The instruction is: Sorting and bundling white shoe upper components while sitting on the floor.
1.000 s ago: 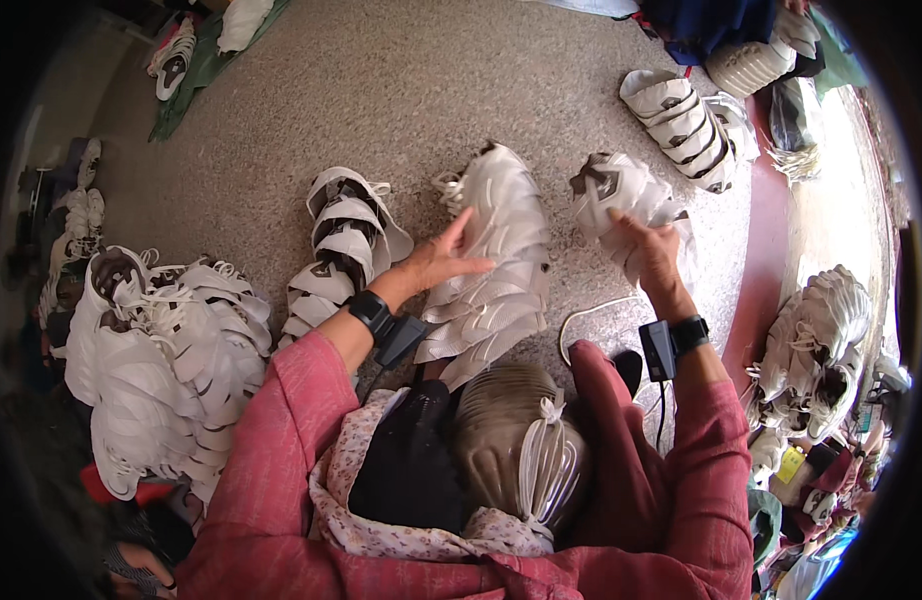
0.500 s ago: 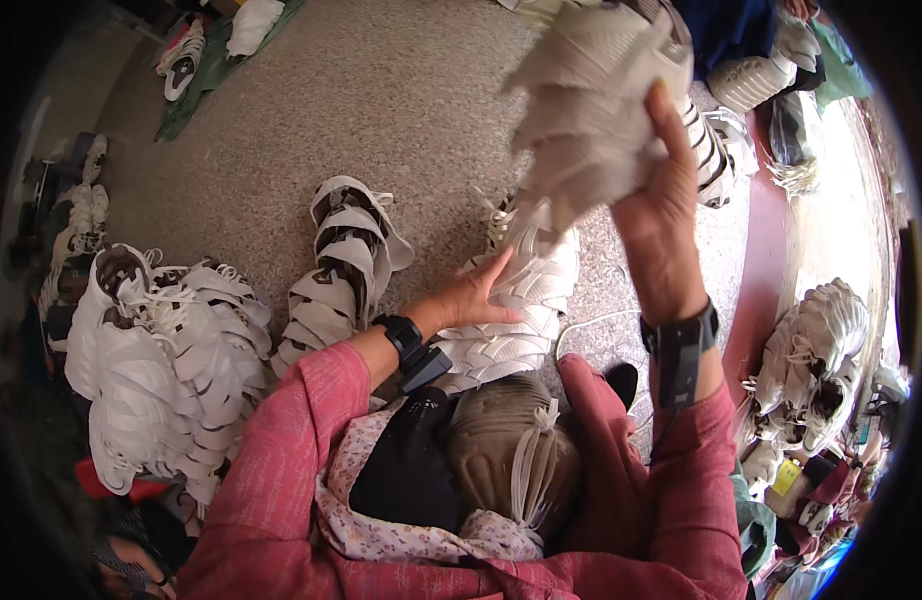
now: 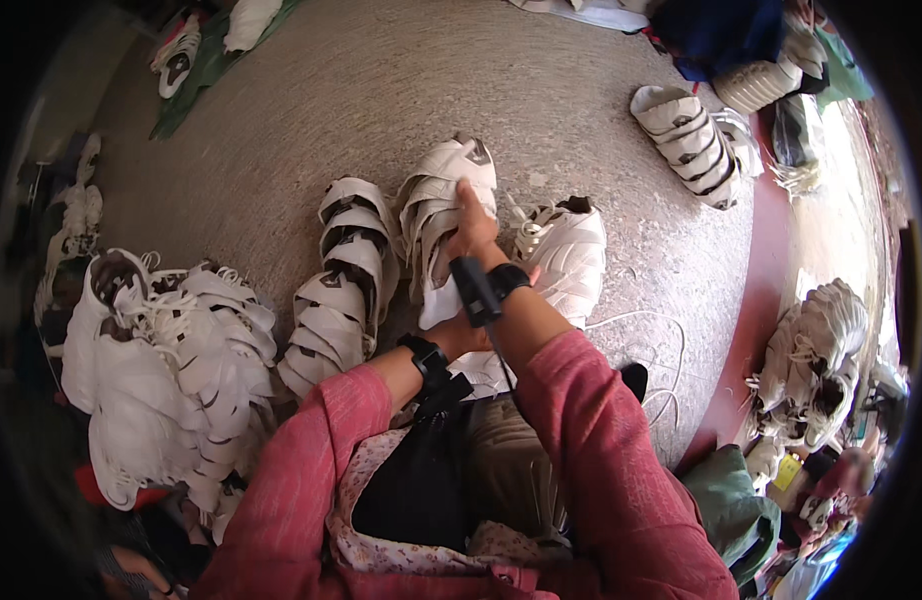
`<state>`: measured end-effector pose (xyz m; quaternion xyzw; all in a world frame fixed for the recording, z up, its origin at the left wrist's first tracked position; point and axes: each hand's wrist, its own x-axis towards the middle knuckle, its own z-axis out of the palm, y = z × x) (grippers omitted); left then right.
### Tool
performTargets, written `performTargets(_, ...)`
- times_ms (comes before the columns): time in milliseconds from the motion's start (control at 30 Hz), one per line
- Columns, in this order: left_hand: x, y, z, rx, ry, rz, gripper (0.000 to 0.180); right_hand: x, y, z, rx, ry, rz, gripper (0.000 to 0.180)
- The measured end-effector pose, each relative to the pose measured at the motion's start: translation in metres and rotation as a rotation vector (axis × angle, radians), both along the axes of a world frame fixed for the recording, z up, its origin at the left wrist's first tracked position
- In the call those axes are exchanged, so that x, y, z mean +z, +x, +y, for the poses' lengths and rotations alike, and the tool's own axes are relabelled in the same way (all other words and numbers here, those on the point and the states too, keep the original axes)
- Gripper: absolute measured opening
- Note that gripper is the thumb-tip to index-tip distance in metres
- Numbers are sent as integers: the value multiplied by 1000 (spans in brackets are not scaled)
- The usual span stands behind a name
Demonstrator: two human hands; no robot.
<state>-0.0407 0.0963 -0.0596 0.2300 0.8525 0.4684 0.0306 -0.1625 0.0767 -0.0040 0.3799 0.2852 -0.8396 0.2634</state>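
My right hand is closed on a nested stack of white shoe uppers, its thumb lying along the stack's right side. My left hand is just below, crossed by my right forearm, and most of its fingers are hidden. It is nearest to a second stack of white uppers with loose laces and a dark lining at its far end. Left of the held stack, a long row of nested uppers with dark linings lies on the floor.
A big pile of white uppers is at the left. Another stack lies far right, near a red floor strip, with more uppers beyond it. A green cloth is beside my right arm. A white cord curls on the floor.
My right hand has swung the stack of shoe uppers from the upper right down to the middle, beside the left row. My left hand has drawn slightly nearer to me.
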Motion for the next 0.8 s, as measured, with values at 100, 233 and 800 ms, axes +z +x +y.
performTargets(100, -1, -1, -2, 55, 80, -61, 83, -9, 4, 23, 226, 196, 44, 57)
performTargets(233, 62, -26, -22, -55, -509, -481, 129, 2, -7, 101, 695, 234, 439, 40)
performTargets(800, 35, -34, -36, 261, -347, -503, 89, -54, 108, 247, 1824, 1021, 918, 36)
